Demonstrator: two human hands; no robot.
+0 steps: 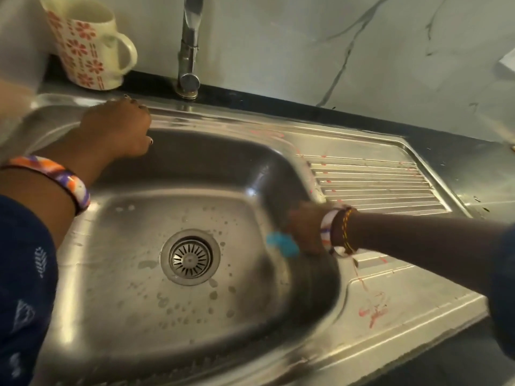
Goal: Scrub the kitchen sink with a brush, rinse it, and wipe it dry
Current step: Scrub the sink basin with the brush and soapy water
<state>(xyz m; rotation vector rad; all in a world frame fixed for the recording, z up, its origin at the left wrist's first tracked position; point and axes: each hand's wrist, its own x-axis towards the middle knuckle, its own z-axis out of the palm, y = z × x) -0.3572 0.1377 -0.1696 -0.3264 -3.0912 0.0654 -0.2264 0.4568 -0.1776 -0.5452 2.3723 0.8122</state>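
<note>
right hand (305, 229) grips blue brush (281, 244) in sink (362, 316) — left hand (119, 126) on rim.

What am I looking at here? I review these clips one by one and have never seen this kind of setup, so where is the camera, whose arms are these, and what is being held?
There is no machine. A person wears one wide-angle camera on the head, so you look down along their own arms.

Below is a stainless steel sink with a drain strainer in its basin and a ribbed draining board on the right. Water drops dot the basin floor, and red marks streak the board. Behind stand a tap and a flowered mug.

The left hand rests on the sink's back rim, holding nothing. The right hand has its grip on a blue brush, pressed against the basin's right wall. The picture is blurred there, so finer detail is unclear.
</note>
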